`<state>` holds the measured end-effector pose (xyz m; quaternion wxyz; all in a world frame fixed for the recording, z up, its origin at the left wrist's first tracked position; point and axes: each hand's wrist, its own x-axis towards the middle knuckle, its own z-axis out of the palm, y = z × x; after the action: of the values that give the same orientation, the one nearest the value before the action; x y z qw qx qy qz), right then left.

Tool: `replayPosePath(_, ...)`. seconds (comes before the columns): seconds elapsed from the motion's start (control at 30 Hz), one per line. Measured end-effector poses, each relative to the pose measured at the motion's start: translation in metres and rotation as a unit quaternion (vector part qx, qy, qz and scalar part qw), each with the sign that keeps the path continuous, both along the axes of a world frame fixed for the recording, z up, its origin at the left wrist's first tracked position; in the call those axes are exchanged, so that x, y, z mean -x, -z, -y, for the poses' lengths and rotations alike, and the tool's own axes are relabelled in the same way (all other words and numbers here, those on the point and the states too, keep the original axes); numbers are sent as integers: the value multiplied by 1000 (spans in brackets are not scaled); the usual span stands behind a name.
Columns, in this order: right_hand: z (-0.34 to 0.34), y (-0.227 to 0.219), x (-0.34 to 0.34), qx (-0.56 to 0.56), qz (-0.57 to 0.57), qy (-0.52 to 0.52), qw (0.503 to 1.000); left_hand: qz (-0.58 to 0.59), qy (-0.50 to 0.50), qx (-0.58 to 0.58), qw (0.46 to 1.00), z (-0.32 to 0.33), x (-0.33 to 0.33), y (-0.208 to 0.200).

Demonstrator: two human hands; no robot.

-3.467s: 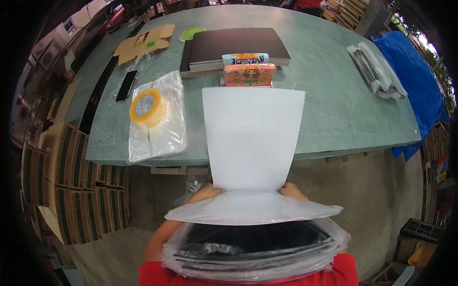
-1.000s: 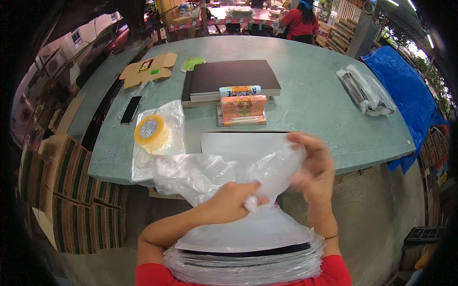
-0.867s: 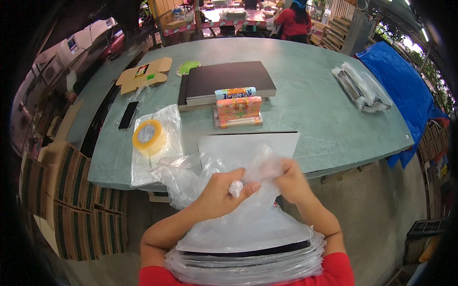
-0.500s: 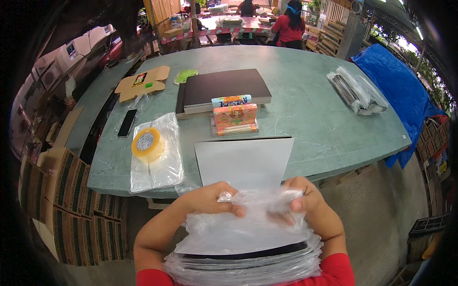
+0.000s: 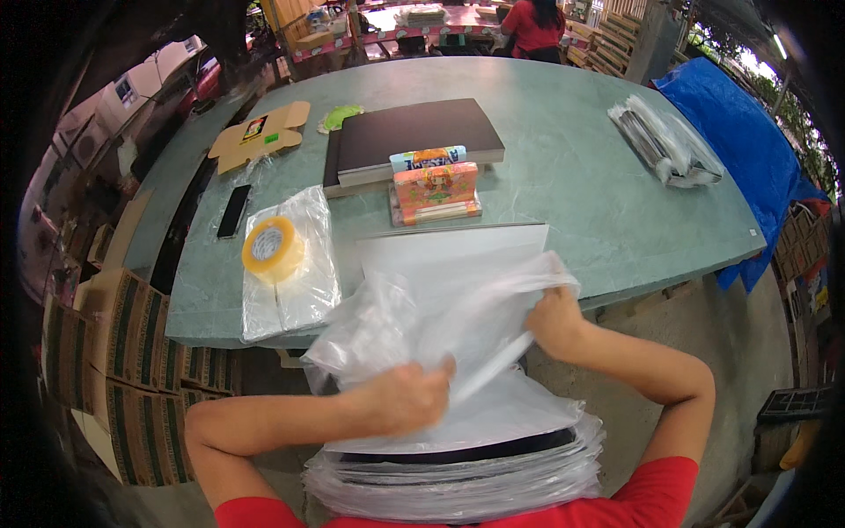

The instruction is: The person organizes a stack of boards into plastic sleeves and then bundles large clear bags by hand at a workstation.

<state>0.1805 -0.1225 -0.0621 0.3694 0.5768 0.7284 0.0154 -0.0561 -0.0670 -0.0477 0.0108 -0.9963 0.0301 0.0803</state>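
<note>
A clear plastic bag [image 5: 378,321] hangs bunched and spread between my hands over a pale grey flat sheet [image 5: 440,246] at the table's near edge. My right hand [image 5: 556,321] pinches the bag's raised upper corner. Closer to me, my left hand [image 5: 409,396] is closed on the plastic, thumb uppermost and slightly blurred; what lies inside its fingers is partly hidden. Below both hands, against my body, rests a thick stack of plastic sleeves [image 5: 458,488], with a whitish sheet on top and a dark edge showing under it.
On the green table [image 5: 563,167] lie a tape roll [image 5: 274,250] on a plastic-wrapped pack [image 5: 312,304], a phone [image 5: 233,211], an unfolded carton [image 5: 257,139], dark boards [image 5: 418,141], small colourful boxes [image 5: 436,189] and bagged items [image 5: 667,145]. Cartons [image 5: 141,378] stand lower left; a person [image 5: 535,28] sits beyond.
The plastic bag has been lifted and spread above the lap stack. My right hand has moved up and away; my left hand has come lower and inward. The view has tilted down slightly.
</note>
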Motion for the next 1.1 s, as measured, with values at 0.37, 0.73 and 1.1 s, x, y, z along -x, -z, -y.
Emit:
replayPosePath(0.37,-21,-28,-63,-442,-510,241,698,278,-279,353,849,-43,40,-1)
replayPosePath(0.73,-8,-3,-48,-498,-422,24,757,366,-390,-28,844,-78,29,-6)
replayPosePath(1.1,35,136,-82,-9,-831,379,408,49,-330,903,271,-74,81,123)
